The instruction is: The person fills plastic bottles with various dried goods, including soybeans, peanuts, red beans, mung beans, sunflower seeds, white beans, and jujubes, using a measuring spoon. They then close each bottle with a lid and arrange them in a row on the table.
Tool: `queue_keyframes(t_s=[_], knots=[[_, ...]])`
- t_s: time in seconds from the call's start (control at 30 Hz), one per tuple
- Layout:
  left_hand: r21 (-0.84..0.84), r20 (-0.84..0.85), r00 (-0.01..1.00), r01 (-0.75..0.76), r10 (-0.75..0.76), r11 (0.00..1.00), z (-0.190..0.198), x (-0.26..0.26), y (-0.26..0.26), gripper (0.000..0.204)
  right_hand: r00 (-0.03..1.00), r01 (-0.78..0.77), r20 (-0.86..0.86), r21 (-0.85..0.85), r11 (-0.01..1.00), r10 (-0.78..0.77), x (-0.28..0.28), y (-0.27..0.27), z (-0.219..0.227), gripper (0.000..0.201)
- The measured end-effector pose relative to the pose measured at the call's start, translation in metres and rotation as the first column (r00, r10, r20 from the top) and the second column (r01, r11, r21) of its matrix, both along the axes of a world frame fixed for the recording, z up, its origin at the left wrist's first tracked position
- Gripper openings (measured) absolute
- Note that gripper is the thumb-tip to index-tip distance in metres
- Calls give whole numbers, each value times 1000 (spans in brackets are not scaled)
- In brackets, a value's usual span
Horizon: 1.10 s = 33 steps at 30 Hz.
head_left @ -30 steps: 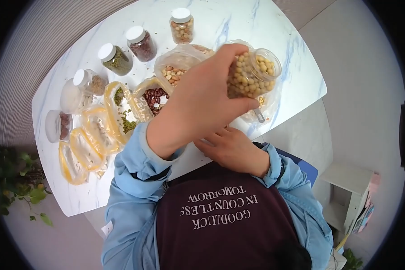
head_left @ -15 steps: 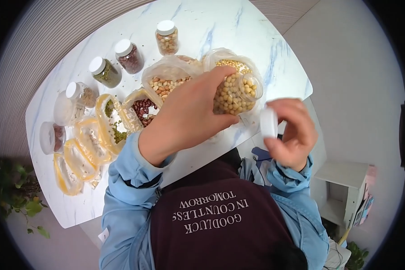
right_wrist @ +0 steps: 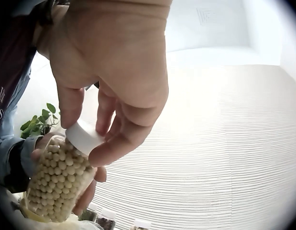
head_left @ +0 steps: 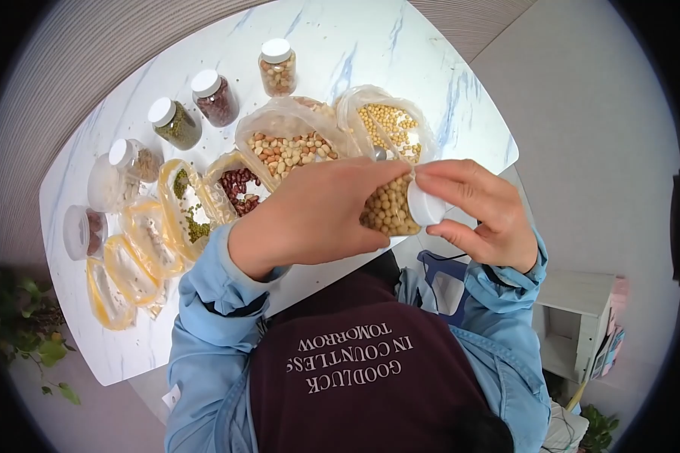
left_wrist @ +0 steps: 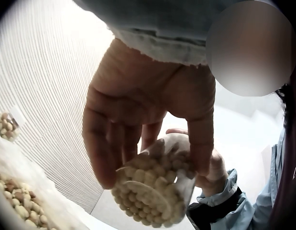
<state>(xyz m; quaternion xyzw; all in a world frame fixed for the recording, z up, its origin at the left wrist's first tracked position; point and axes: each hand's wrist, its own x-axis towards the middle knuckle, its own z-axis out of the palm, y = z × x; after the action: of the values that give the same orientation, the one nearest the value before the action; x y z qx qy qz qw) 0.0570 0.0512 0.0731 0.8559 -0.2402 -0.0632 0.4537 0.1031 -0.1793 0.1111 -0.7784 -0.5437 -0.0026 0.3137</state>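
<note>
My left hand (head_left: 317, 211) grips a clear jar (head_left: 389, 210) of yellow soybeans round its body, above the table's near edge. The jar is tilted, its mouth toward the right. My right hand (head_left: 487, 215) holds a white lid (head_left: 427, 204) at the jar's mouth, fingertips and thumb round its rim. In the right wrist view the lid (right_wrist: 84, 137) covers the mouth, and soybeans (right_wrist: 59, 179) fill most of the jar. The left wrist view shows the jar's base (left_wrist: 145, 201) pointing toward the camera, between my thumb and fingers.
Behind the hands lie open bags of soybeans (head_left: 385, 121) and peanuts (head_left: 291, 151). Bags of red beans (head_left: 238, 185) and green beans (head_left: 196, 226) are further left. Several white-lidded jars, one with peanuts (head_left: 278, 74), stand along the back. A small cabinet (head_left: 574, 317) is at the right.
My right hand came up from below the left hand, carrying the white lid, and moved left onto the jar's open mouth. The left hand kept hold of the jar, which came lower.
</note>
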Motion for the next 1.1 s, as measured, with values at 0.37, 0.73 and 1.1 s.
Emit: queue_keyframes(t_s=[0.37, 0.73, 1.1], knots=[[-69, -246, 911, 323, -329, 944, 15, 1, 9, 70, 968, -187, -163, 43, 981, 191, -1, -6, 3, 44], [79, -50, 997, 66, -62, 995, 2, -2, -4, 67, 941, 327, -18, -220, 919, -339, 3, -2, -16, 45], [31, 12, 999, 49, -49, 998, 0, -5, -3, 68, 927, 71, -350, -192, 979, -136, 11, -18, -12, 45]])
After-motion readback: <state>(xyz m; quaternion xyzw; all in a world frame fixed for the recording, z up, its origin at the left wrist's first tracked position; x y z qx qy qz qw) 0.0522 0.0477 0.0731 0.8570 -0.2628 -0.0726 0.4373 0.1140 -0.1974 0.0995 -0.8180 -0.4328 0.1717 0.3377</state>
